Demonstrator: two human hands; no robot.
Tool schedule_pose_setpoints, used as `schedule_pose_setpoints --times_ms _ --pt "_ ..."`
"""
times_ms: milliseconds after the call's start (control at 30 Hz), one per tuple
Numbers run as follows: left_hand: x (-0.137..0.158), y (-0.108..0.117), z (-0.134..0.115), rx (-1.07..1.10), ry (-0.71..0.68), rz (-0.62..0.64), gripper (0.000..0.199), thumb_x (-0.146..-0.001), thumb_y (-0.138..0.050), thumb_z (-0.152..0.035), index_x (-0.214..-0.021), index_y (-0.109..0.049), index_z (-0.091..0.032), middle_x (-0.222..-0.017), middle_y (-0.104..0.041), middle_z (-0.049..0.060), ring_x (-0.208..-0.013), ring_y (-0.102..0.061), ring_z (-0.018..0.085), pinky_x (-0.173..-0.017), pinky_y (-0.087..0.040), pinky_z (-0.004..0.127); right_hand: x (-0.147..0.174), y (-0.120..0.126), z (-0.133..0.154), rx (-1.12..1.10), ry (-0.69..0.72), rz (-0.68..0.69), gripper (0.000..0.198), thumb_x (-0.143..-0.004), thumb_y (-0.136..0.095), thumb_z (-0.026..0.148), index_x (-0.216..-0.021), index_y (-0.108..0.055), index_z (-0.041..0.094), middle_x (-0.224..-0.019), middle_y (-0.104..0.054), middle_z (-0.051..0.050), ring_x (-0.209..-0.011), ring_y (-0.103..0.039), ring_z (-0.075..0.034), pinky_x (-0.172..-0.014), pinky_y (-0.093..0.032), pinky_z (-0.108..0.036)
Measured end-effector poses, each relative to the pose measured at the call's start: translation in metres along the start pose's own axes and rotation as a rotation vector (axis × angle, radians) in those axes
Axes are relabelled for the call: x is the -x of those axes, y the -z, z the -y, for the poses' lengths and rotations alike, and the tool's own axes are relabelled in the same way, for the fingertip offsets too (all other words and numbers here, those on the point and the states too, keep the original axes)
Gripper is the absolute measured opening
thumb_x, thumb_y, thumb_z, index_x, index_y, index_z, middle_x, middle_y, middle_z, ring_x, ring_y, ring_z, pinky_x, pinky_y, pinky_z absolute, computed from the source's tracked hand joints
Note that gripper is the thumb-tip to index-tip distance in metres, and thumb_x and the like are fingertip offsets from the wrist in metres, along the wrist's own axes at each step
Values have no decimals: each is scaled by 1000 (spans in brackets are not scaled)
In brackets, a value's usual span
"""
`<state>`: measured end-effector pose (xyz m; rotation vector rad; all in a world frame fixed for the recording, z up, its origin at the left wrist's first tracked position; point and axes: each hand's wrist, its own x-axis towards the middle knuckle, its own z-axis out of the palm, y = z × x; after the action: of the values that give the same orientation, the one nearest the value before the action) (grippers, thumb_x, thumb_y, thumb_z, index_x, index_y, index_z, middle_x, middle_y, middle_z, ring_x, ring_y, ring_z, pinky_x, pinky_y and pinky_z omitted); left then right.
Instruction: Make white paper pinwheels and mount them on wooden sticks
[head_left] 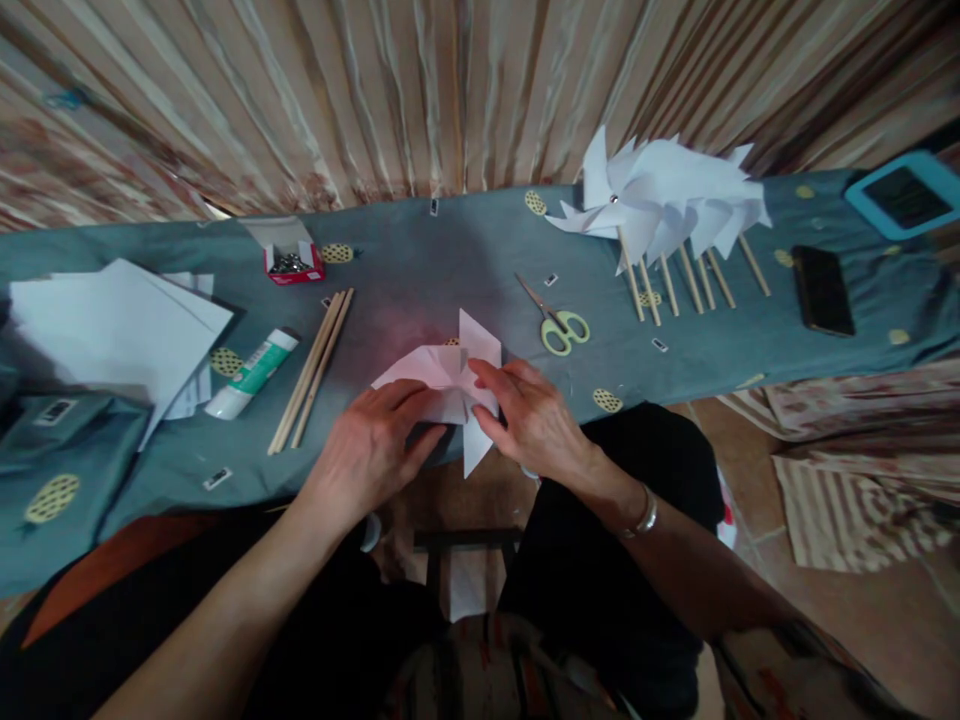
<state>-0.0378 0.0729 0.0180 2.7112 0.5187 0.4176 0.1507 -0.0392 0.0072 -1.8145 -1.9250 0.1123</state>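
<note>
A white paper pinwheel (pixel 442 372), its blades partly folded toward the middle, lies at the front edge of the cloth-covered table. My left hand (pixel 379 430) grips its left side between thumb and fingers. On the right side, my right hand (pixel 529 415) pinches the paper near the centre, thumb and forefinger close together. One pointed blade sticks up and another hangs down past the table edge. Fingers cover parts of the folds. Scissors (pixel 562 328) with green handles rest to the right of the pinwheel, and several wooden sticks (pixel 313 370) lie to the left.
A glue stick (pixel 255 372) and a stack of white paper (pixel 112 325) lie at the left. Behind them stands an open red box (pixel 295 265) of small metal pieces. Finished pinwheels (pixel 667 200) on sticks, a phone (pixel 823 290) and a blue-framed tablet (pixel 907 195) are at the right.
</note>
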Motion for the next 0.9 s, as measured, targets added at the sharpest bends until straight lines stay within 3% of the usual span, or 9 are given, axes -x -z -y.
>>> schedule_pose_setpoints --times_ms 100,367,767,900 --pt "-7 -5 -5 31 -43 1 28 -92 -51 -25 -118 -59 -18 -117 -62 13 -105 -59 26 -90 -52 43 1 -4 1 57 6 23 42 -93 -47 16 -134 -46 10 -98 -71 -10 -92 -59 -23 -87 -50 -38" --pt "-18 -19 -10 -40 -55 90 25 -95 -47 -28 -108 -63 -13 -107 -63 14 -98 -55 28 -79 -51 45 7 -10 4 168 -29 -54 39 -96 -45 18 -134 -47 11 -91 -72 -9 -88 -61 -22 -76 -53 -34" --pt "-17 -23 -11 -48 -40 83 20 -92 -52 -28 -105 -61 -16 -107 -62 12 -99 -55 27 -80 -51 45 12 -8 2 74 -68 -115 41 -95 -45 16 -136 -43 14 -89 -72 -6 -85 -63 -20 -76 -55 -34" --pt "-18 -22 -12 -49 -44 80 20 -92 -54 -28 -103 -62 -14 -106 -63 13 -98 -55 28 -81 -51 45 15 1 2 -1 -153 -180 43 -93 -50 18 -136 -43 18 -91 -72 -5 -86 -66 -20 -79 -57 -35"
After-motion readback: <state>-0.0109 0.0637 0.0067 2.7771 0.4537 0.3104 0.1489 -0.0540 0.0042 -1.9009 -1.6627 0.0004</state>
